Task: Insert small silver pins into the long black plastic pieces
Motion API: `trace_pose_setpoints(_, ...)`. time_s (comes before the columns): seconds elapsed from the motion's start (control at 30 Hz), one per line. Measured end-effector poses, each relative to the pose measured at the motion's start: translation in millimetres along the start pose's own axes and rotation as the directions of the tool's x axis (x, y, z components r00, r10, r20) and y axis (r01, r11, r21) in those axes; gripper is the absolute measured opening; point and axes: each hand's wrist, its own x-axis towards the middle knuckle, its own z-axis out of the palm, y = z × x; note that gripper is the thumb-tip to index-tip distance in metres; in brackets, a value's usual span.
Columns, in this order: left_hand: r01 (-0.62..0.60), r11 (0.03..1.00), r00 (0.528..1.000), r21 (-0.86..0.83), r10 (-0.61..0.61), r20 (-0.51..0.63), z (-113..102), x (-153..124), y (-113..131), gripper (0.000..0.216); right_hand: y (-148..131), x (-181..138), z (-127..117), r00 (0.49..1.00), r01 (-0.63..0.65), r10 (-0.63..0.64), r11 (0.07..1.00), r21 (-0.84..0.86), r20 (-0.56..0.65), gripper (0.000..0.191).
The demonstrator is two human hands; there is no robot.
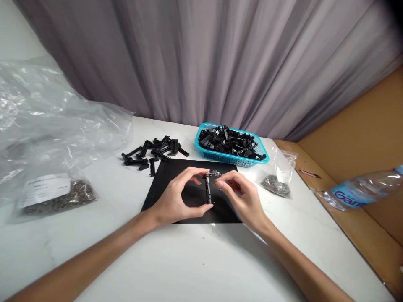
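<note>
Between thumb and fingertips, my left hand [178,197] grips a narrow black plastic part [208,188] by its two ends, upright over a black mat [192,165]. Just to its right, my right hand [241,195] is closed in a pinch, thumb against forefinger. Whatever sits in that pinch is too small to make out. Behind the hands, a little heap of tiny metal pieces [216,172] lies on the mat.
A blue basket [233,160] full of black parts stands behind the mat. More black parts [163,147] lie loose left of it. Bags of small metal pieces [59,195] [276,185] flank the mat. A water bottle [355,195] lies far right by cardboard.
</note>
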Motion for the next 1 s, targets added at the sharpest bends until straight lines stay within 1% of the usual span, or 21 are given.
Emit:
trace_pose_setpoints(0.1, 0.041, 0.997, 0.998, -0.063, -0.038, 0.039, 3.9, -1.5, 1.3, 0.068, 0.8, 0.4, 0.5, 0.990, 0.126, -0.131, 0.989, -0.075, -0.060, 0.007)
trace_pose_setpoints(0.23, 0.021, 0.996, 0.998, -0.086, -0.015, 0.065, 7.6, -3.5, 1.7, 0.067, -0.6, 1.6, 1.6, 0.962, 0.246, -0.262, 0.953, -0.178, -0.076, 0.008)
trace_pose_setpoints(0.3, 0.008, 0.996, 0.998, -0.087, -0.003, 0.063, 8.5, -3.6, 2.6, 0.067, -0.5, 2.1, 3.5, 0.952, 0.276, -0.296, 0.939, -0.206, -0.073, 0.009)
trace_pose_setpoints(0.43, -0.004, 0.997, 0.999, -0.082, 0.008, 0.051, 9.4, -2.9, 4.6, 0.065, 4.4, 1.4, 9.3, 0.940, 0.297, -0.329, 0.918, -0.263, -0.087, 0.009)
trace_pose_setpoints(0.53, 0.001, 0.997, 0.999, -0.075, 0.003, 0.048, 9.9, -2.9, 5.0, 0.066, 10.8, -0.4, 11.8, 0.915, 0.336, -0.390, 0.878, -0.341, -0.103, 0.010)
trace_pose_setpoints(0.67, -0.003, 0.998, 0.999, -0.063, 0.006, 0.043, 10.9, -3.3, 5.2, 0.065, 14.6, -2.4, 9.2, 0.874, 0.416, -0.484, 0.792, -0.446, -0.045, 0.013)
trace_pose_setpoints(0.8, -0.014, 0.999, 0.999, -0.038, 0.015, 0.031, 11.8, -3.9, 5.6, 0.065, 11.8, -2.3, 5.7, 0.819, 0.482, -0.573, 0.652, -0.586, 0.036, 0.012)
trace_pose_setpoints(0.87, -0.018, 0.999, 1.000, -0.034, 0.019, 0.022, 12.3, -4.4, 5.3, 0.065, 10.9, -2.2, 5.2, 0.801, 0.496, -0.595, 0.600, -0.627, 0.066, 0.013)
trace_pose_setpoints(0.93, -0.019, 0.999, 1.000, -0.041, 0.019, 0.014, 12.7, -4.9, 4.5, 0.063, 11.1, -2.3, 4.9, 0.797, 0.503, -0.598, 0.586, -0.635, 0.079, 0.016)
trace_pose_setpoints(1.0, -0.008, 0.999, 1.000, -0.045, 0.008, 0.012, 12.9, -5.3, 3.3, 0.063, 11.4, -2.4, 4.2, 0.812, 0.503, -0.578, 0.619, -0.603, 0.084, 0.018)
